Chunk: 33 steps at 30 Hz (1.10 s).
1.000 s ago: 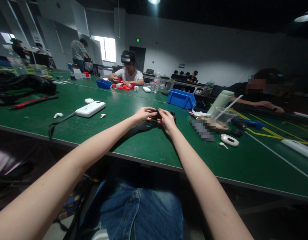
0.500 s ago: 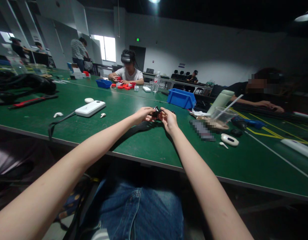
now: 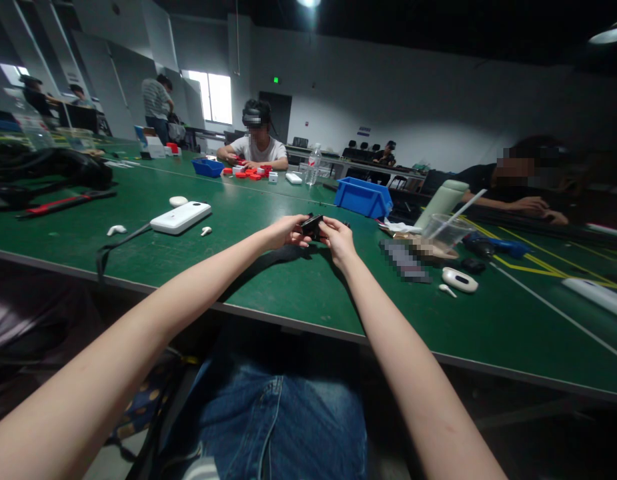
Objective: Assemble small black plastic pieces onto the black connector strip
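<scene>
Between my two hands is a small black object (image 3: 312, 225), held just above the green table (image 3: 288, 293). It looks boxy with a dark flat face; its exact kind is too small to make out. My left hand (image 3: 287, 232) grips its left side, thumb on top and fingers curled beneath. On the other side, my right hand (image 3: 337, 239) pinches it with thumb and fingers. Left of my hands lie a white power bank (image 3: 181, 218) with a grey strap and a white earbud (image 3: 206, 231).
A blue bin (image 3: 363, 197) stands beyond my right hand. To the right are a green tumbler (image 3: 442, 203), a plastic cup with straw (image 3: 445, 230), an earbud case (image 3: 459, 280) and a blue power tool (image 3: 503, 247). Across the table a person (image 3: 258, 143) handles red and white blocks.
The black object has turned in my hands: a shiny face showed before, a dark flat face shows now. My hands stay in nearly the same place.
</scene>
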### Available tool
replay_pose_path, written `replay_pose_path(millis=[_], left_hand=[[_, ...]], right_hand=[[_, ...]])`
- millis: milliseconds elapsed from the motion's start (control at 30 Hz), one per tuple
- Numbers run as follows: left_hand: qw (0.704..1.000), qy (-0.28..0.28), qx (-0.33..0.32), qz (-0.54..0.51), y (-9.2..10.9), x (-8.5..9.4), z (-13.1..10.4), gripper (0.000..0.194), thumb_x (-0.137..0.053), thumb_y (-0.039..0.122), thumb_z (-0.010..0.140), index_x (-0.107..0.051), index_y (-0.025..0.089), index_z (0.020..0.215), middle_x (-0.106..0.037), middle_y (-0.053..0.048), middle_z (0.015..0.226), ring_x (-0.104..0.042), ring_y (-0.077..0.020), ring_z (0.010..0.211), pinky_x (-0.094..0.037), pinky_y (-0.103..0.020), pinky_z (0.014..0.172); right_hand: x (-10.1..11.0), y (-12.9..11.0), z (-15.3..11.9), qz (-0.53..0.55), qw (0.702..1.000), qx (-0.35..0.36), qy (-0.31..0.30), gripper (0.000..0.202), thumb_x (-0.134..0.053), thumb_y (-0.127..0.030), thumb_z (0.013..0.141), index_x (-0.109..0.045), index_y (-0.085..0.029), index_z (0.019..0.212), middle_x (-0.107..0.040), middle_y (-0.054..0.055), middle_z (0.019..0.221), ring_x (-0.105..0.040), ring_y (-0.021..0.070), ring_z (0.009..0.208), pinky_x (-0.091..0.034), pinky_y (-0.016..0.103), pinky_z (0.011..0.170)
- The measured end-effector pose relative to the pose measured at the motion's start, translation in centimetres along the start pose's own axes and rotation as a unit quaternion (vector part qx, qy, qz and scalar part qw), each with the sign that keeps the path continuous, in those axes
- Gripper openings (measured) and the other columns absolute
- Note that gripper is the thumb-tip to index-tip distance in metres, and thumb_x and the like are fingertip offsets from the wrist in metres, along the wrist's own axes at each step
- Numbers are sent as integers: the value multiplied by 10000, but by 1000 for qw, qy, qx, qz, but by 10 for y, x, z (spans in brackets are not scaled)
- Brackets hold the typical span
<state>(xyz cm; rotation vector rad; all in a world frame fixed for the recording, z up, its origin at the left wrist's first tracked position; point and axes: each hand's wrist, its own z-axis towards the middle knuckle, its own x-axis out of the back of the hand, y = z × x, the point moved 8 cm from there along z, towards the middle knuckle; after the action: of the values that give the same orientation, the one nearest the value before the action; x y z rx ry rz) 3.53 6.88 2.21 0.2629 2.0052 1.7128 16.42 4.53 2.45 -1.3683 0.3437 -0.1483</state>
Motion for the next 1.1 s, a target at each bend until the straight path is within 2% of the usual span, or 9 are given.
replay_pose_path(millis=[167, 400, 467, 567, 633, 800, 933, 1100], left_hand=[[1000, -6, 11, 15, -3, 2, 2, 217, -502, 335, 845, -558, 139, 770, -586, -23, 601, -552, -111, 463, -505, -245, 511], [998, -39, 38, 40, -4, -3, -4, 483, -418, 544, 861, -566, 136, 651, -537, -22, 517, -477, -94, 417, -443, -218, 438], [996, -58, 32, 51, -3, -5, -5, 478, -498, 583, 809, -573, 136, 656, -522, -8, 502, -453, -84, 403, -436, -220, 442], [994, -68, 7, 88, -2, -6, -5, 369, -668, 494, 729, -590, 134, 705, -478, 30, 476, -413, -62, 391, -417, -208, 451], [992, -67, -3, 104, -2, -6, -5, 339, -695, 454, 721, -599, 129, 738, -458, 41, 468, -405, -59, 394, -409, -208, 456], [992, -72, 2, 105, -3, -8, -7, 372, -632, 499, 764, -585, 132, 730, -428, 42, 448, -398, -70, 391, -384, -216, 441], [992, -72, -2, 104, -2, -7, -6, 402, -600, 540, 770, -564, 144, 710, -420, 42, 452, -395, -73, 384, -367, -210, 420], [991, -79, 9, 104, -7, -5, -2, 510, -469, 642, 797, -502, 166, 618, -411, 30, 451, -373, -73, 368, -348, -208, 393]], right_hand=[[-3, -1, -3, -5, 1000, -6, -15, 253, -765, -312, 613, -634, -175, 780, -621, -47, 639, -566, 74, 610, -421, 193, 598], [-9, 3, -8, 34, 997, -67, -25, 141, -723, -193, 686, -585, -165, 691, -630, -38, 631, -591, 66, 594, -446, 187, 609], [-9, 5, -9, 28, 996, -76, -23, 129, -703, -183, 710, -579, -168, 678, -631, -38, 621, -595, 68, 585, -439, 182, 592], [-8, 5, -10, 22, 996, -80, -19, 117, -674, -173, 740, -579, -172, 672, -632, -36, 605, -599, 72, 580, -434, 178, 576], [-8, 5, -10, 21, 996, -80, -21, 112, -659, -178, 756, -581, -174, 675, -636, -33, 606, -604, 74, 580, -430, 176, 564], [-10, 4, -12, 25, 995, -89, -33, 121, -678, -190, 738, -571, -180, 683, -638, -34, 621, -616, 81, 585, -417, 174, 546], [-11, 3, -13, 35, 994, -92, -38, 128, -644, -189, 772, -555, -175, 681, -622, -37, 611, -610, 77, 563, -414, 173, 532], [-14, 1, -14, 38, 995, -83, -46, 140, -636, -172, 784, -546, -171, 676, -611, -31, 618, -605, 79, 549, -386, 165, 476]])
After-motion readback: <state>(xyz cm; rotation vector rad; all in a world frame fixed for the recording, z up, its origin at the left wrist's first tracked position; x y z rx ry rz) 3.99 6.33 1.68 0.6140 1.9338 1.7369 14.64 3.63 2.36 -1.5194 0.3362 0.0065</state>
